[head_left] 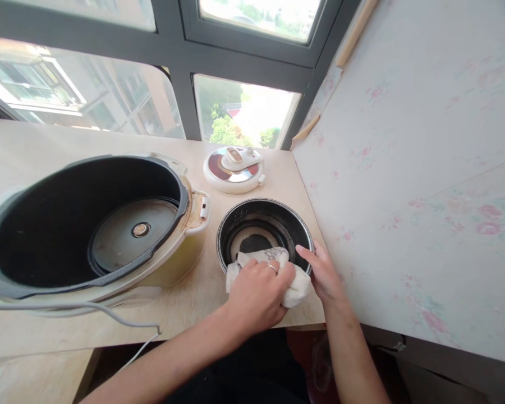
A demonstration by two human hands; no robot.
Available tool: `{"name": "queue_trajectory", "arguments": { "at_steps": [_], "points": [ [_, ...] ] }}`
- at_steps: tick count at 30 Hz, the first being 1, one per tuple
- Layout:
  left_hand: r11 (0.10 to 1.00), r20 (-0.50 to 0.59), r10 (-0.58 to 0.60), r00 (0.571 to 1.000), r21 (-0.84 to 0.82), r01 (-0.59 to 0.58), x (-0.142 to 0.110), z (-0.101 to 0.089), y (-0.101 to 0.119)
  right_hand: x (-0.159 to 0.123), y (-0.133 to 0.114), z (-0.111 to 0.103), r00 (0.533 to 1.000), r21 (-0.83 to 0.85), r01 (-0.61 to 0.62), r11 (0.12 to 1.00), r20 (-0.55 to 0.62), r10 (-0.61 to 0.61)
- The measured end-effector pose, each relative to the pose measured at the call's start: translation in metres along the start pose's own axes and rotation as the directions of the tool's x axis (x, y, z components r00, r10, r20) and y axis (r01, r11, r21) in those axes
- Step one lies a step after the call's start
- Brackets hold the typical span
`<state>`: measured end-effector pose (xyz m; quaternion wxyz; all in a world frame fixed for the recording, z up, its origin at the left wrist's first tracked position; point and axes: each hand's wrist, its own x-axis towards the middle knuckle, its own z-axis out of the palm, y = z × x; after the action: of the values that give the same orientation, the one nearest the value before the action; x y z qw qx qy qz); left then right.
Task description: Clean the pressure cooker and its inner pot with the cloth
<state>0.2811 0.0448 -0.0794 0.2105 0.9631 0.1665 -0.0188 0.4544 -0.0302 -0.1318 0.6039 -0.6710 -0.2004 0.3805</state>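
On the wooden counter (278,175), beside the cooker body (180,261), stands the black inner pot (258,243); the left hand (261,290) clasps a bunched white cloth (299,286) over its near rim, the right hand (326,273) grips its right side.

L grip (263,292), ring (272,269) on 1 finger, clutches wht cloth (298,287) over near rim of blk pot (258,233). R grip (326,275) on pot's rt rim, thumb inside. Wht lid (234,171) w/ handle behind, on tabletop (206,306) nr window (250,62). Lg open cooker body (76,224) to L of pot; grey cord (79,306) in front. Floral wall (412,185) at R.
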Motion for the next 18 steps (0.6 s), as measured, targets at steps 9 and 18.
{"name": "queue_trajectory", "arguments": {
  "at_steps": [9, 18],
  "points": [
    [0.997, -0.025, 0.024, 0.999, -0.078, -0.026, 0.008, -0.001, 0.0, -0.018, 0.006, 0.006, 0.992, -0.007, 0.04, 0.999, -0.119, -0.041],
    [0.974, 0.097, 0.22, 0.971, 0.03, -0.224, -0.018, -0.024, -0.036, 0.01, 0.003, 0.004, 0.995, -0.058, 0.1, 0.993, -0.018, -0.101]
  ]
}}
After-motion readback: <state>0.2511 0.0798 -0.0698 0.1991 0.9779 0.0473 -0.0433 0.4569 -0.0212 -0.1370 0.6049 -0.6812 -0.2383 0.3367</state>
